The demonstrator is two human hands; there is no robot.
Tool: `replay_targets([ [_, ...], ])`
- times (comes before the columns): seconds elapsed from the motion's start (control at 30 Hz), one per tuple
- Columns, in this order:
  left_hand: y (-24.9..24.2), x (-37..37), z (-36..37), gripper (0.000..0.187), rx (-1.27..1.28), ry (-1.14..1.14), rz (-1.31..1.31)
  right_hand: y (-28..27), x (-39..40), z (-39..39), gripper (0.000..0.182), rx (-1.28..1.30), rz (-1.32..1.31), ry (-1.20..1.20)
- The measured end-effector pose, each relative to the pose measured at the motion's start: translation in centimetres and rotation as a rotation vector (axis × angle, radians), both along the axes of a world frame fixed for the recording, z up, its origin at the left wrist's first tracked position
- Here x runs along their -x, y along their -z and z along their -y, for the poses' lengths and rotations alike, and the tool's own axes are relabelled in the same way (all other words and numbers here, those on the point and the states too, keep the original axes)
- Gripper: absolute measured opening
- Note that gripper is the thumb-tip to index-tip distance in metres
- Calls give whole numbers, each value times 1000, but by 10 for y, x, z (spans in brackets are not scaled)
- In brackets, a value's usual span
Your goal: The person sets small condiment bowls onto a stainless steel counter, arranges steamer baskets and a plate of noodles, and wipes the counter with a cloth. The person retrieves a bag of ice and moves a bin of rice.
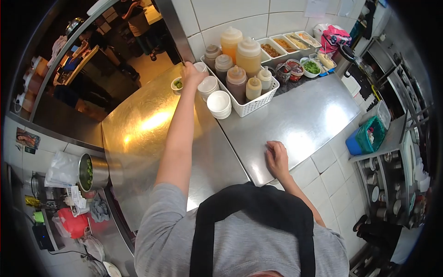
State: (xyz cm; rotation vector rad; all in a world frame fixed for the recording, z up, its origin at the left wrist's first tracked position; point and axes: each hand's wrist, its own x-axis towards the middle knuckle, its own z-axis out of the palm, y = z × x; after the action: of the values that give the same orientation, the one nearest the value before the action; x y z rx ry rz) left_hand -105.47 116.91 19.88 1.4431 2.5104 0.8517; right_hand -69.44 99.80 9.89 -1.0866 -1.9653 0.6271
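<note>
My left hand is stretched to the far end of the steel counter, its fingers curled. What they close on, if anything, is hidden. Just left of that wrist stands a small cup with green pieces. Stacked small white bowls stand to the right of the left forearm, with another white bowl partly behind the hand. My right hand rests near the counter's front edge, holding nothing, its fingers loosely bent and apart.
A white basket holds several sauce bottles. Behind it are white trays of toppings and a bowl of chopped greens. At left sits a steel pot of limes; at right, a blue bin. Other people stand beyond the opening.
</note>
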Motion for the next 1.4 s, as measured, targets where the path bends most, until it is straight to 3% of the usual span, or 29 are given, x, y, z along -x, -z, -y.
replay_targets([
  [0.13, 0, 2, -2, 76, 27, -41, 13, -4, 2, -4, 25, 33, -19, 13],
  [0.2, 5, 8, -1, 72, -70, -65, 183, -5, 3, -5, 25, 43, -28, 21],
  [0.33, 11, 20, 11, 72, -250, -84, 200, -3, 3, -6, 24, 81, -59, 23],
  [0.4, -5, 8, 48, 67, -356, 14, 149, -3, 1, -7, 24, 63, -62, 25],
  [0.47, -12, -5, 97, 62, -308, 237, 251, -2, 0, -7, 24, 60, -66, 11],
  [0.53, -13, -30, 151, 57, -158, 508, 554, 0, 1, -7, 23, 55, -44, 6],
  [0.6, -4, -57, 183, 53, 116, 596, 612, 2, 7, -12, 23, 48, -22, -12],
  [0.67, 33, -84, 188, 53, 156, 715, 428, 1, 20, -24, 21, 42, -33, -77],
  [0.77, 61, -126, 175, 54, 137, 581, 296, -11, 47, -41, 21, 91, -113, -121],
  [0.83, 79, -137, 163, 56, -113, 406, 121, -24, 58, -51, 22, 34, -145, -155],
  [0.97, 69, -133, 177, 60, -166, 424, 174, -30, 61, -51, 24, 21, -134, -172],
  [1.03, 41, -118, 189, 68, 35, 368, 411, -24, 58, -42, 27, 71, -105, -198],
  [1.07, 31, -110, 186, 68, 39, 373, 408, -21, 57, -38, 31, 132, -72, -227],
  [1.13, 13, -95, 167, 76, -314, 300, 33, -21, 63, -27, 35, 195, -27, -209],
  [1.23, -8, -99, 133, 90, -107, 287, -79, -14, 74, -21, 43, 197, 35, -174],
  [1.4, 8, -97, 104, 96, 1, 264, -96, -6, 74, -24, 45, 76, 50, -146],
])
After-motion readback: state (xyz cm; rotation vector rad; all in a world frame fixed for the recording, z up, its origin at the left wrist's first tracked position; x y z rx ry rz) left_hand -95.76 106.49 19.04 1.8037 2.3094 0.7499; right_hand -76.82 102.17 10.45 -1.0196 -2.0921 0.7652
